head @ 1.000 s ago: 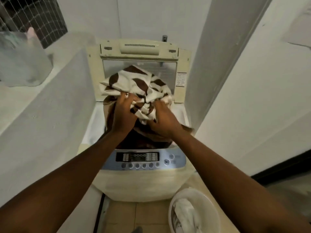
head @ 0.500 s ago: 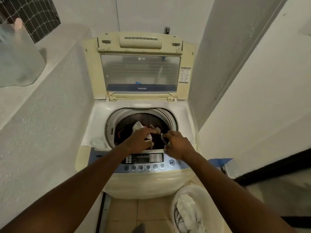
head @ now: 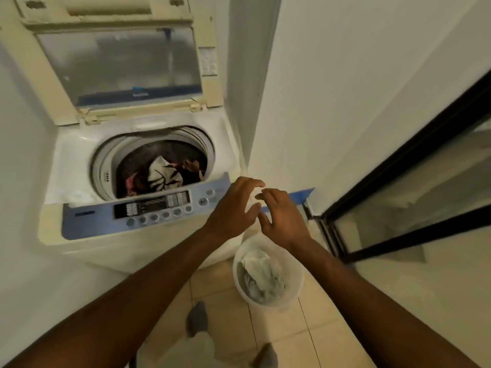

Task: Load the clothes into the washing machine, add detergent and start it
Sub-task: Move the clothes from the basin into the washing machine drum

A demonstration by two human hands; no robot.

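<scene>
A cream top-loading washing machine [head: 138, 251] stands with its lid [head: 119, 62] raised. Inside its drum lies a brown-and-white patterned cloth [head: 164, 175] among dark and pink clothes. On the floor to the right of the machine stands a white bucket [head: 240, 282] that holds pale clothes [head: 263, 277]. My left hand [head: 233, 211] and my right hand [head: 281, 216] hover side by side above the bucket, just right of the blue control panel [head: 148, 208]. Both have loosely spread fingers and hold nothing.
A white wall closes in on the left, and a white pillar stands right behind the machine. A dark-framed glass sliding door [head: 409, 187] runs along the right. Blue tape [head: 300, 195] marks the wall base. My feet [head: 196, 318] stand on beige floor tiles.
Both hands carried the patterned cloth down into the drum, let it go, and have swung right toward the bucket. The camera has turned right and down.
</scene>
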